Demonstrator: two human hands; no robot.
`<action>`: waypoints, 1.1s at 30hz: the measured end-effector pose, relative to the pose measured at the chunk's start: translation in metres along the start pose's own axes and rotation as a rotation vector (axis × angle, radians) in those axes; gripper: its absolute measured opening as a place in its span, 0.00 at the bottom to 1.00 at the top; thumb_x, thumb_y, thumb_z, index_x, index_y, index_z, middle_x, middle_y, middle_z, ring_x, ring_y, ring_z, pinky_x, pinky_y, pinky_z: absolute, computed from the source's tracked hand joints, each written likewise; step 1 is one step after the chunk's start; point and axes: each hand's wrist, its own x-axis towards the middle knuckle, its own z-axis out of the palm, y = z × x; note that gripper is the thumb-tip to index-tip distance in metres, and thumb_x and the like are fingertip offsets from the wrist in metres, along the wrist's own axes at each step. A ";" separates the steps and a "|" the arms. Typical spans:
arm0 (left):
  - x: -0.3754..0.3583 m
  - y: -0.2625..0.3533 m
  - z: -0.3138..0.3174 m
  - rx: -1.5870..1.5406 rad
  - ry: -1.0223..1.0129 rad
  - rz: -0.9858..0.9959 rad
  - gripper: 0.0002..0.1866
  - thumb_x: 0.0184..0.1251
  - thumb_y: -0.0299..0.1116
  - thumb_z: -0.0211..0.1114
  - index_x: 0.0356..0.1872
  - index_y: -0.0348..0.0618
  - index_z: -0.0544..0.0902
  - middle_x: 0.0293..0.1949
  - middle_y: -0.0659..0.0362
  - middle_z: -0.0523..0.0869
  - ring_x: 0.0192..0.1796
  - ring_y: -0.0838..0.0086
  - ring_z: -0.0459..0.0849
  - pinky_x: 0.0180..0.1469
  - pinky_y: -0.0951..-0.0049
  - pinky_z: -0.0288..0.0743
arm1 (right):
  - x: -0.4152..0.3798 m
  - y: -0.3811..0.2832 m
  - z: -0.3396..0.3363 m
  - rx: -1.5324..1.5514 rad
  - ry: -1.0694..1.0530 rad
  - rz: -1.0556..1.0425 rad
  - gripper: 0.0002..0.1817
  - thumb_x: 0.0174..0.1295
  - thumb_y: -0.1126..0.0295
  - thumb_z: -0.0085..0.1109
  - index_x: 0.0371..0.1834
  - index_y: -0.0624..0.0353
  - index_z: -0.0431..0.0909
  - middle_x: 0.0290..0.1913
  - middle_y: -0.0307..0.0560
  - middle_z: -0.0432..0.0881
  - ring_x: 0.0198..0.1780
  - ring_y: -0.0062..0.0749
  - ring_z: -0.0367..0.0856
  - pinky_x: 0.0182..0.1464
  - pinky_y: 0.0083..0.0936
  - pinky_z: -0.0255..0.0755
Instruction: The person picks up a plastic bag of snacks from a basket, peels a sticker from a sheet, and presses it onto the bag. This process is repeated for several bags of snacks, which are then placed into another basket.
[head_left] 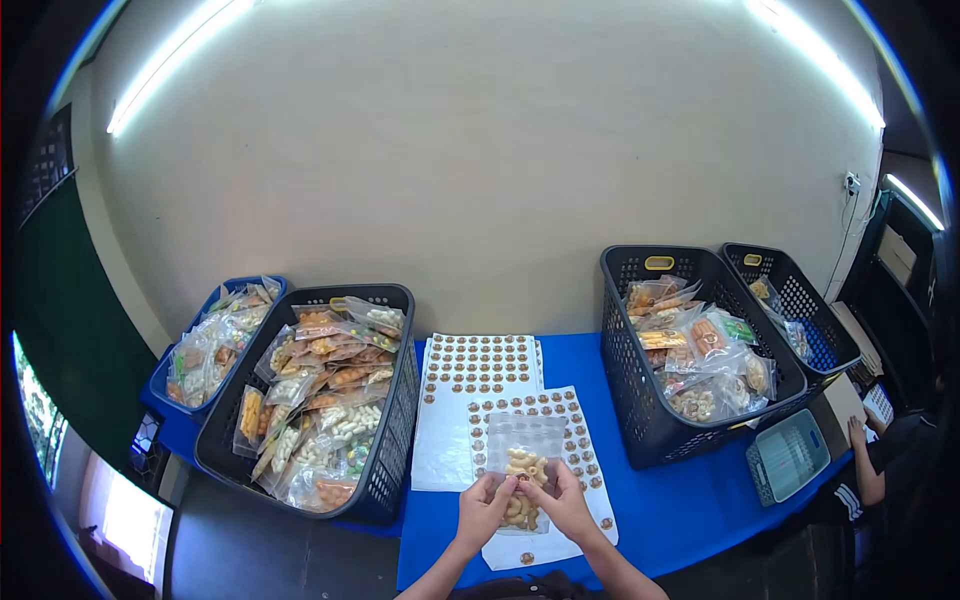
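Note:
A clear plastic bag of pale, curved snacks [527, 434] lies over the sticker sheets in front of me. My left hand [484, 512] grips its left side, and my right hand [568, 508] grips the right. Both thumbs meet at the middle of the bag, on a small round brown sticker [522, 479]. The fingertips behind the bag are hidden. Under and around it is a white sheet with rows of round stickers [585, 440], part of them peeled away. Another sticker sheet [480, 362] lies behind to the left, with a bare white lower part.
On the left, a black basket [400, 400] and a blue basket [160, 385] hold bagged snacks. Two more black baskets [640, 420] [838, 355] stand on the right of the blue-covered table [690, 500]. Near a green-grey basket [790, 455], another person's hand [857, 432] shows.

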 end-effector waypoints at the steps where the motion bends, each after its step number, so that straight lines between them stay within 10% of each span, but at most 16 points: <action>1: 0.002 -0.005 0.000 -0.013 0.012 -0.001 0.11 0.63 0.35 0.59 0.32 0.35 0.77 0.19 0.67 0.77 0.22 0.91 0.69 0.21 0.87 0.61 | -0.001 -0.001 -0.002 -0.075 -0.033 -0.010 0.20 0.56 0.74 0.59 0.50 0.66 0.64 0.46 0.44 0.73 0.46 0.22 0.73 0.48 0.19 0.68; 33: 0.016 -0.027 -0.011 -0.173 -0.202 -0.179 0.15 0.64 0.34 0.56 0.47 0.36 0.72 0.34 0.61 0.80 0.33 0.85 0.76 0.32 0.86 0.69 | 0.023 0.034 -0.003 0.040 0.178 -0.065 0.12 0.59 0.67 0.56 0.36 0.66 0.70 0.33 0.41 0.75 0.33 0.16 0.73 0.32 0.14 0.68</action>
